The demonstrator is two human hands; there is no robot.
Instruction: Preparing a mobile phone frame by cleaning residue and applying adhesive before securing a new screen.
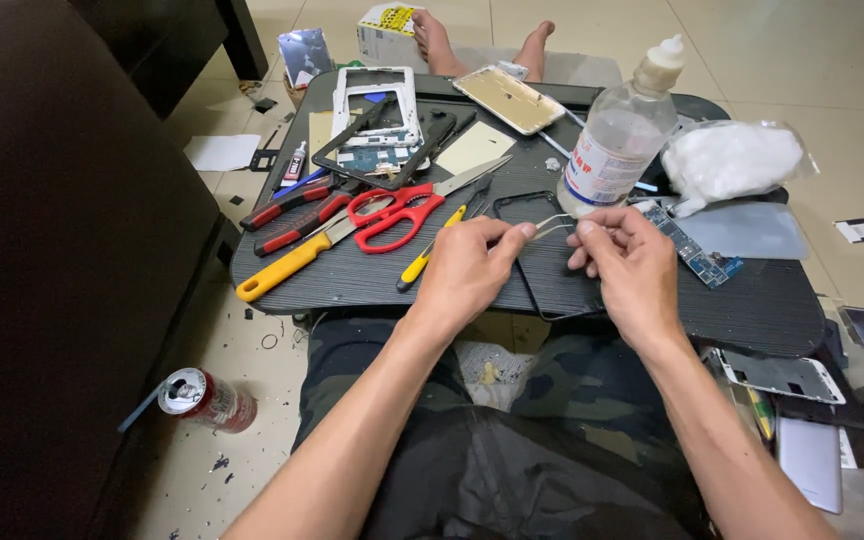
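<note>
My left hand (467, 268) and my right hand (630, 265) are raised just above a small black lap table (752, 300). Between their fingertips they pinch a thin pale strip (552, 224), bent into a loop. A thin black phone frame (530, 255) lies on the table right under the hands. A blue circuit board (697, 252) lies beside my right hand.
Red-handled scissors (397, 212), a yellow-handled knife (287, 266), a yellow screwdriver (430, 252) and red pliers (287, 205) lie left. A clear liquid bottle (617, 140), a cotton bag (732, 160), a white phone frame (377, 105) and a gold phone cover (508, 98) sit behind. A drink can (204, 398) is on the floor.
</note>
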